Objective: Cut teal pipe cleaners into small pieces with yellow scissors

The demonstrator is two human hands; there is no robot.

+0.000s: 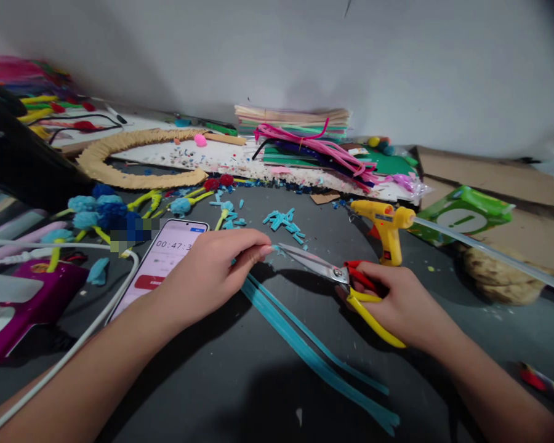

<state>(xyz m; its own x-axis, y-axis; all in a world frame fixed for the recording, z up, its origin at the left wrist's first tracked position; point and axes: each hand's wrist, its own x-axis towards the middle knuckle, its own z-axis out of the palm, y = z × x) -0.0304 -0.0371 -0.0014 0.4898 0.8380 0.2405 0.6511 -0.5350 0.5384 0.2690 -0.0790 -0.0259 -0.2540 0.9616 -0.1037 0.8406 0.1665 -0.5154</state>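
My left hand point(221, 261) pinches a light blue pipe cleaner point(276, 247), of which just a short end shows past the fingertips. In my right hand point(401, 301) are scissors point(321, 264) with red and yellow handles, their blade tips right at that end. Under my left hand, long light blue pipe cleaners point(300, 335) trail across the dark table toward the lower right; whether my fingers hold any of these, I cannot tell. Beyond my hands lies a loose heap of short cut blue pieces point(284, 223).
A yellow glue gun point(383, 224) stands right of the scissors, near a green packet point(471, 212). Left are a phone point(168, 246) showing a timer, blue pompom flowers point(96, 209) and a white cable point(96, 326). Behind lie a ruffled tan ring point(120, 175) and pink pipe cleaners point(314, 144).
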